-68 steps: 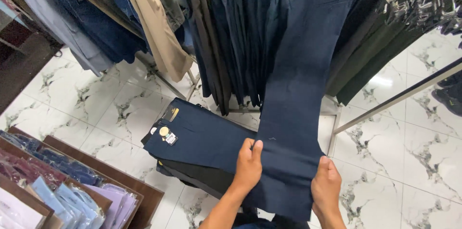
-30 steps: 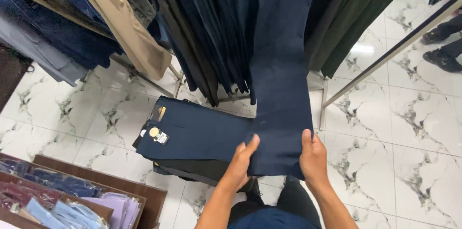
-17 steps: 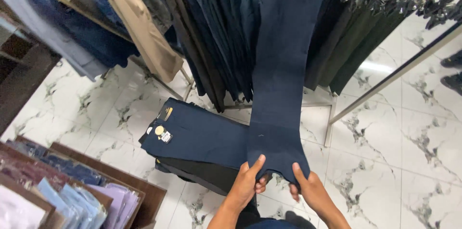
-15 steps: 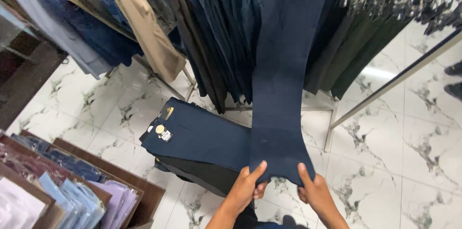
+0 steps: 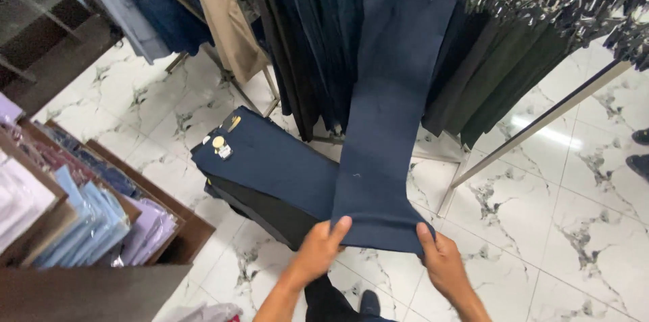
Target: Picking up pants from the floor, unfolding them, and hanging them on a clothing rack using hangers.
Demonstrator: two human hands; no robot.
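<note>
Both hands, L (image 5: 318, 254) & R (image 5: 443, 264), grip closed on navy trouser hem (image 5: 378, 231) hanging off rack

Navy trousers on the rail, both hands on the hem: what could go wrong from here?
1. Both the left hand and the right hand hold the hem of the hanging navy trousers, drawn out at a slant; more pull could drag them off the hanger.
2. The folded trousers stack lies right beside the hem; a swing could knock its top pair askew.
3. The hem hangs low over the marble floor; if released it might touch it.
</note>
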